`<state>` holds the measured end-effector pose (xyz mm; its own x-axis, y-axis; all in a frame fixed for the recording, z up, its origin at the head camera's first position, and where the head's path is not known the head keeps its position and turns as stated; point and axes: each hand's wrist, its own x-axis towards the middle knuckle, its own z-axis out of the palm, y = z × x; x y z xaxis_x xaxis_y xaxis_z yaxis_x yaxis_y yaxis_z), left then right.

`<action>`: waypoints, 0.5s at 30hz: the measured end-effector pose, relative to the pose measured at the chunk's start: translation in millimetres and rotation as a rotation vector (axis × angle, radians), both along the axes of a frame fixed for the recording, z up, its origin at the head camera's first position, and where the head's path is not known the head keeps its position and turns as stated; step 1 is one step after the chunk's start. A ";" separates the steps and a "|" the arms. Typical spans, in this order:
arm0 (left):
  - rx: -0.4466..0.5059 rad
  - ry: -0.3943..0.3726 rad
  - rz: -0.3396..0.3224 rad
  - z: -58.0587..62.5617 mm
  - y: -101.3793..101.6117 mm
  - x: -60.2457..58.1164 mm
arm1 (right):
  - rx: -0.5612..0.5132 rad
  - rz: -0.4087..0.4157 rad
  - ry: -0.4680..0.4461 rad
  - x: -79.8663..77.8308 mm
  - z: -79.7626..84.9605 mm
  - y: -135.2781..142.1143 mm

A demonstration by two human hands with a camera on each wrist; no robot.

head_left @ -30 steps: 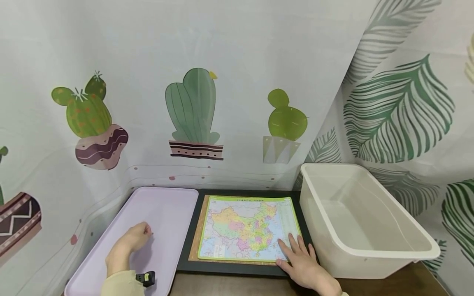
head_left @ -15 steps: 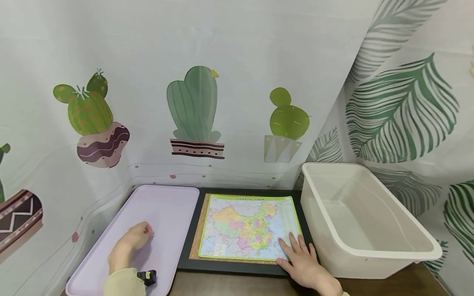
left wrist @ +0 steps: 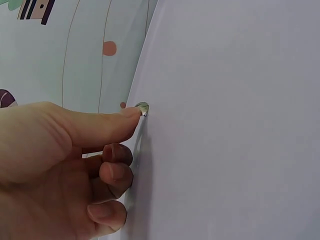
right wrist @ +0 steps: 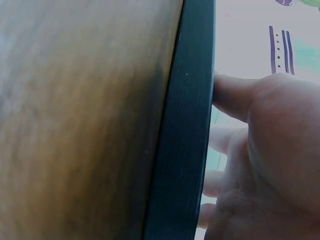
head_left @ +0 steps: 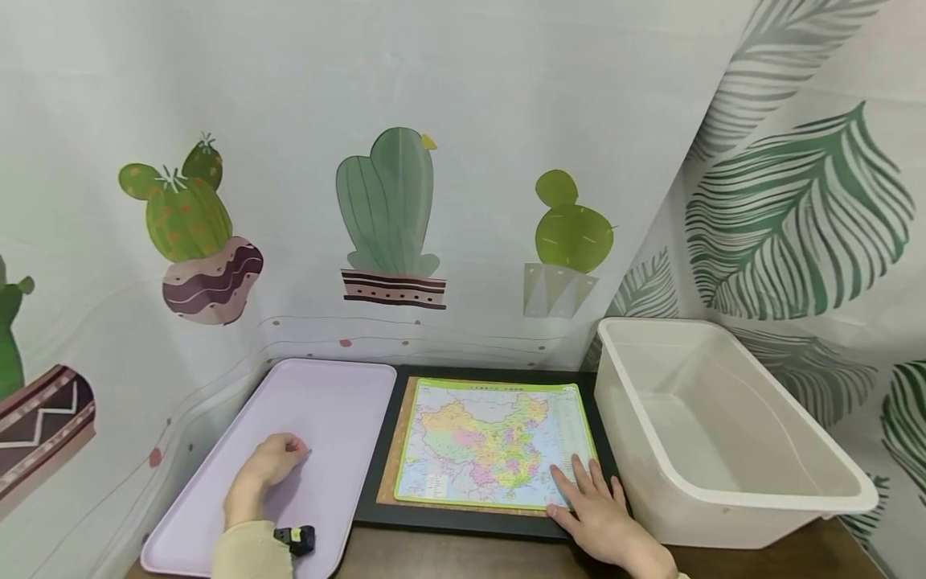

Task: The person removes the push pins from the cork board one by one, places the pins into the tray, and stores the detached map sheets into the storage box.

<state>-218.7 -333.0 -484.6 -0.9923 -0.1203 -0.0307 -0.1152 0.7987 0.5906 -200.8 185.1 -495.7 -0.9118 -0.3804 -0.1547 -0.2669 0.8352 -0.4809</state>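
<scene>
My left hand (head_left: 269, 462) is over the lilac tray (head_left: 340, 402), pinching a small shiny metal thumbtack (left wrist: 143, 108) between thumb and forefinger. Its other fingers are curled in, as the left wrist view shows. To the right lies a black-framed cork board (head_left: 389, 474) with a green-edged map (head_left: 485, 442) on it. My right hand (head_left: 604, 519) rests on the map's lower right corner, fingers spread, thumb near the bottom edge. In the right wrist view that hand (right wrist: 280, 145) is partly hidden behind the board's black frame (right wrist: 182, 120).
A deep cream plastic bin (head_left: 723, 511) stands right of the board, close beside my right hand. Behind everything hangs a white curtain (head_left: 477, 96) printed with cacti and leaves. Brown table (head_left: 434, 555) shows along the front.
The whole head view has shifted slightly, moving the scene rightward. My left hand has edged a little across the tray with the thumbtack; the right hand stays on the map.
</scene>
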 end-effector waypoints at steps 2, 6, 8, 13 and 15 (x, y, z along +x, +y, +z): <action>0.010 0.000 0.010 -0.5 0.8 -0.2 | -0.001 0.002 -0.001 0.1 -0.3 0.5; 0.021 -0.007 0.024 -0.5 2.1 -0.8 | -0.002 0.003 0.004 0.7 -0.3 1.0; 0.025 -0.010 0.029 -0.3 2.2 -1.1 | -0.001 0.002 0.010 0.9 -0.1 0.9; 0.050 -0.020 0.039 -0.1 0.3 -0.7 | -0.003 0.008 0.030 0.9 -0.2 0.2; 0.065 -0.024 0.044 1.1 -0.5 0.7 | -0.006 0.010 0.035 0.9 -0.4 -0.1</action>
